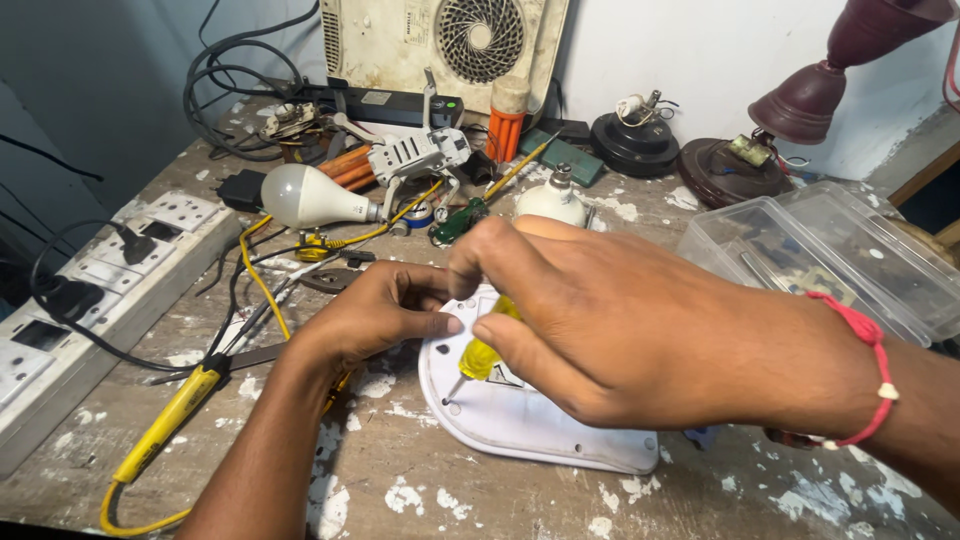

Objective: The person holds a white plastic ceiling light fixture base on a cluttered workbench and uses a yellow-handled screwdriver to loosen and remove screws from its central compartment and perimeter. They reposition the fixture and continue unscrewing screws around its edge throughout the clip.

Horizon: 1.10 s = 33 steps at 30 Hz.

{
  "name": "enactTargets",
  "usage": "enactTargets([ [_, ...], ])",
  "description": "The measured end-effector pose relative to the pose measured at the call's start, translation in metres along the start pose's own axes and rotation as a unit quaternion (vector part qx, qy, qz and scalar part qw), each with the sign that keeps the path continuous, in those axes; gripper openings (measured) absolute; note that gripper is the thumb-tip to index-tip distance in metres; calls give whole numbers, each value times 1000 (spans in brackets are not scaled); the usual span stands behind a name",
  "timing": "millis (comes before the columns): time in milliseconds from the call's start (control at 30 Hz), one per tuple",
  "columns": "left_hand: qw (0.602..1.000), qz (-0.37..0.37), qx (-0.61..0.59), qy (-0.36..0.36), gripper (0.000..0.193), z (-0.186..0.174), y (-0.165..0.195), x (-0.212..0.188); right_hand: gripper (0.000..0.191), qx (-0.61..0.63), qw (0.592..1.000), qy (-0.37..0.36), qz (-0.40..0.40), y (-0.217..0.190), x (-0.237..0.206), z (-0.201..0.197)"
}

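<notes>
The right hand (590,320) pinches a yellow screwdriver (478,357) upright, tip in the white cover (520,420) on the bench (400,490), while the left hand (375,315) presses the cover's edge, steadying it.

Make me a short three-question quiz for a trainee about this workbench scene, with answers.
1. True or false: the right hand holds a yellow-handled screwdriver.
2. What does the screwdriver tip touch? A) bulb B) white plate C) clear box
3. Which hand steadies the white plate's edge?

Key:
1. True.
2. B; the bulb lies behind the hands and the clear box stands to the right.
3. The left hand.
</notes>
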<state>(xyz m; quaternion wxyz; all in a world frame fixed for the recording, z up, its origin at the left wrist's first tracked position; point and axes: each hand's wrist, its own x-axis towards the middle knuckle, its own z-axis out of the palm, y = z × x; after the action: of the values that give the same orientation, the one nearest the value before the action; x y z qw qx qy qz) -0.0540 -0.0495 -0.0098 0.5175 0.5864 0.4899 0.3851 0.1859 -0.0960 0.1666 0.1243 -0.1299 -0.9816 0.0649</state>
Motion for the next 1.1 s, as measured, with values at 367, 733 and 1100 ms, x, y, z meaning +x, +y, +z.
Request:
enactTargets([
  [367, 1000, 6, -24, -19, 52, 2, 3, 0, 53, -165, 975, -78, 127, -3, 0, 1],
  [733, 999, 29, -29, -29, 48, 1, -4, 3, 37, -28, 999, -8, -35, -5, -9, -3],
  [1100, 997, 31, -66, -35, 47, 3, -4, 2, 42, -102, 992, -32, 62, -8, 1, 3],
])
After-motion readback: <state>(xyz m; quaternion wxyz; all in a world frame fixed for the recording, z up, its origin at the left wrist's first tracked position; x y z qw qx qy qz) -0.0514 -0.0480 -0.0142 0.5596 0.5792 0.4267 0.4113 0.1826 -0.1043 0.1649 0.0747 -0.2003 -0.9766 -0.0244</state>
